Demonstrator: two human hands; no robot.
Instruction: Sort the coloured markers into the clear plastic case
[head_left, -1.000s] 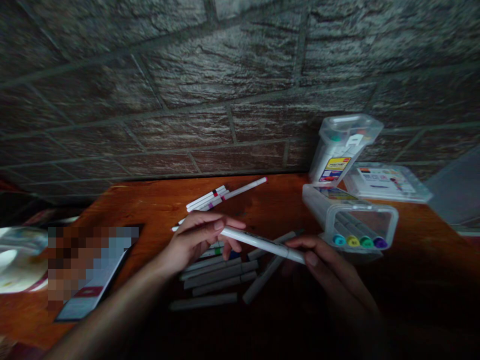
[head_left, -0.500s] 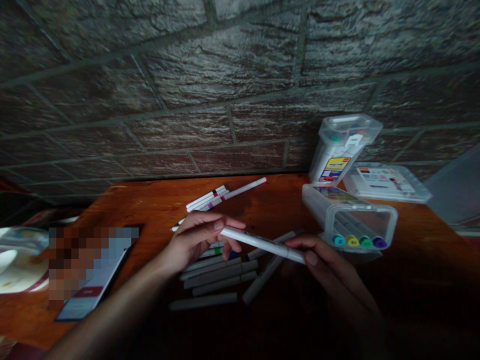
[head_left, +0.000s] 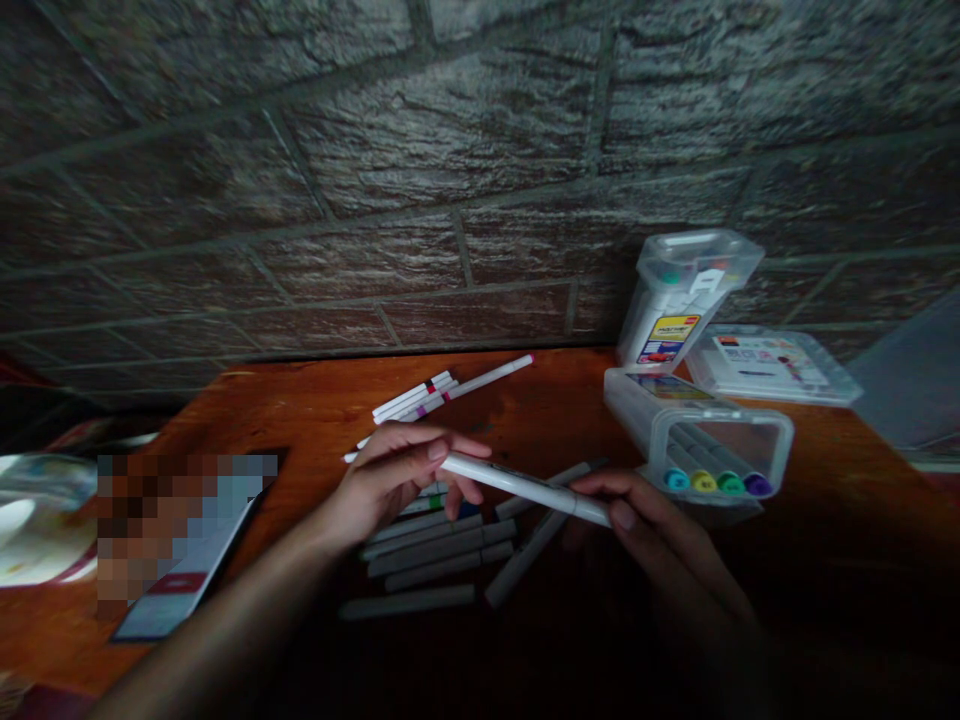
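Observation:
A white marker (head_left: 525, 486) is held between both hands, slanting down to the right. Its left end is pinched by my left hand (head_left: 397, 470), thumb on top and other fingers partly spread. The fingertips of my right hand (head_left: 660, 540) grip its right end. Below lie several grey-white markers (head_left: 442, 548) on the wooden table (head_left: 300, 410), with another marker (head_left: 525, 560) slanting beside them. Behind my left hand are thinner white pens (head_left: 412, 395) with coloured bands, one longer pen (head_left: 495, 374) pointing right.
An open clear case (head_left: 660, 420) lies at the right with colour-capped markers inside. Behind it stand an upright marker box (head_left: 667, 310) and a flat clear case (head_left: 780, 365). A phone (head_left: 187, 570) is at the left, near a white container (head_left: 45, 530). A stone wall (head_left: 450, 200) rises behind.

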